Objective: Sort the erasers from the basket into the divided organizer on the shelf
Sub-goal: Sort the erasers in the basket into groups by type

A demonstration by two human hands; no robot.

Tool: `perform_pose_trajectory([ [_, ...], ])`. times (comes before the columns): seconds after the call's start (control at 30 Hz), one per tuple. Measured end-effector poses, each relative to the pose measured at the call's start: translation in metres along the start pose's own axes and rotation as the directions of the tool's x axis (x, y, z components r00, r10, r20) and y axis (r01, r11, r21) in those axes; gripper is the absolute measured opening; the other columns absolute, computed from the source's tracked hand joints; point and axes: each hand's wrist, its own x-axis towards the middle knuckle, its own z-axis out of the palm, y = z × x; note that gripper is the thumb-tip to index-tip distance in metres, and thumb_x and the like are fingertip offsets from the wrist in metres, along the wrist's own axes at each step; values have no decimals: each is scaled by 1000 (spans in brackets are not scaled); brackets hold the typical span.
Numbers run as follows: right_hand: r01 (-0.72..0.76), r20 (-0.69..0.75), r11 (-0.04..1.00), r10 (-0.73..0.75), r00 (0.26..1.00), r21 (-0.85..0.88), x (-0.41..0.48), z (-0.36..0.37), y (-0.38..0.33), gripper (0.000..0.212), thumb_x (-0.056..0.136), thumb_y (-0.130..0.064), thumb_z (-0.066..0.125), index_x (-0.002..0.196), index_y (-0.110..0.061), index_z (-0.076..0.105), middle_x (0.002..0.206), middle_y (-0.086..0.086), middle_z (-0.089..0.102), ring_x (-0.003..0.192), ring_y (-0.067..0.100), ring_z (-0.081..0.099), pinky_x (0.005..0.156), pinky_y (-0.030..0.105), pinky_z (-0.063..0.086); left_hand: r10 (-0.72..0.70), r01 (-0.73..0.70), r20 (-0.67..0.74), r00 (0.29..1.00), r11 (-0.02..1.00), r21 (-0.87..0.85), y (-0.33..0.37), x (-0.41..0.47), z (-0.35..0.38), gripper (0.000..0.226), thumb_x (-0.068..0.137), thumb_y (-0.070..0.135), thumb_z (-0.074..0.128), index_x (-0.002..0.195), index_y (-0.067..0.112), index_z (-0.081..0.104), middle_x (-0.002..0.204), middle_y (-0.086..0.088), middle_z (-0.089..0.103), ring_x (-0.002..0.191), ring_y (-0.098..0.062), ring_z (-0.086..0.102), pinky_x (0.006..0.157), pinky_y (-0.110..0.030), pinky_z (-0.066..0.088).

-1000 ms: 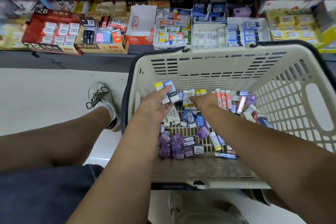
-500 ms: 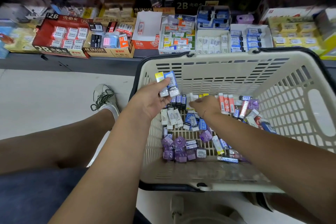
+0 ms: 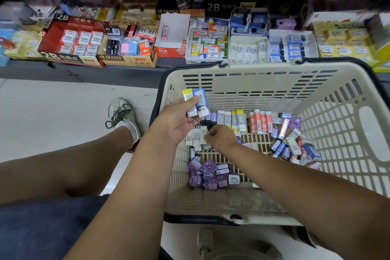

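Left grip: my left grip (image 3: 175,120) pinched two erasers (image 3: 197,102) side by side, thumb across the fronts, one yellow-sleeved and one blue-sleeved. It was held up over the far-left corner of the basket (image 3: 253,82).
Right grip: my right grip (image 3: 221,138) was low in the basket w/ fingers curled in among the white erasers (image 3: 196,137). I couldn't tell if it had one pinched or was just reaching.
Done so far: the divided organizer (image 3: 249,37) on the shelf (image 3: 118,74) already showed white erasers in one section and blue-sleeved ones in the next. I couldn't say how many of those were my doing.
Step in hand: prob. gathering a handful of one sort before carrying it up. Nothing was over the organizer yet.
Left to do: most of it, by the look. The basket floor held plenty, incl. a row standing along the back, the red-sleeved erasers (image 3: 261,121), a loose mixed heap to the right and the purple erasers (image 3: 209,177) nearest me.
Est. progress: early to mid, w/ many trips to go.
Watch for: the yellow & blue pair may belong in separate sections.
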Motion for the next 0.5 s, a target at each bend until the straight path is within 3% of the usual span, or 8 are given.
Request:
perform_pose_trajectory([
  [0.1, 36, 30, 999, -37, 999, 14, -4, -10, 1, 19, 92, -26, 59, 76, -18, 55, 66, -4, 53, 64, 14, 53, 62, 26, 43, 2, -2, -13, 1000, 1000, 16, -3, 2, 0, 7, 91, 11, 62, 97, 13, 59, 90, -2, 64, 79, -16, 63, 70, -26, 53],
  [0.17, 27, 39, 979, -36, 999, 200, -10, -23, -1, 17, 93, -22, 58, 78, -14, 58, 67, 2, 58, 59, 15, 54, 63, 31, 52, -2, 3, -29, 1000, 1000, 14, -6, 4, -1, 7, 91, 9, 62, 98, 12, 59, 89, -4, 65, 78, -16, 63, 70, -26, 54],
  [0.23, -5, 87, 857, -47, 995, 515, -20, -42, -7, 17, 95, -22, 56, 90, -6, 61, 71, 8, 61, 58, 18, 58, 58, 28, 56, -9, 10, -51, 999, 1000, 20, -12, 7, -1, 7, 92, 9, 61, 97, 12, 58, 86, -4, 65, 76, -15, 63, 75, -27, 55],
  [0.3, -70, 198, 713, -97, 975, 697, -30, -60, -12, 29, 97, -33, 52, 100, -5, 59, 75, 9, 62, 59, 18, 61, 53, 25, 54, -2, 5, -74, 997, 999, 37, -18, 11, -1, 5, 92, 10, 60, 95, 13, 57, 86, -5, 65, 75, -15, 62, 75, -27, 54],
  [0.37, -109, 279, 687, -142, 950, 719, -37, -68, -14, 31, 95, -37, 53, 102, -7, 59, 78, 10, 64, 63, 18, 65, 57, 26, 56, 14, -10, -90, 996, 999, 44, -24, 13, 1, 6, 92, 9, 61, 91, 13, 58, 87, -6, 65, 75, -16, 63, 69, -26, 55],
  [0.5, -94, 275, 700, -150, 950, 708, -44, -62, -10, 10, 91, -14, 61, 92, -4, 57, 79, 14, 64, 56, 11, 66, 56, 22, 56, 6, 6, -135, 991, 996, 89, -39, 15, 6, 7, 90, 6, 64, 95, 8, 60, 97, -10, 66, 84, -20, 62, 67, -25, 54],
])
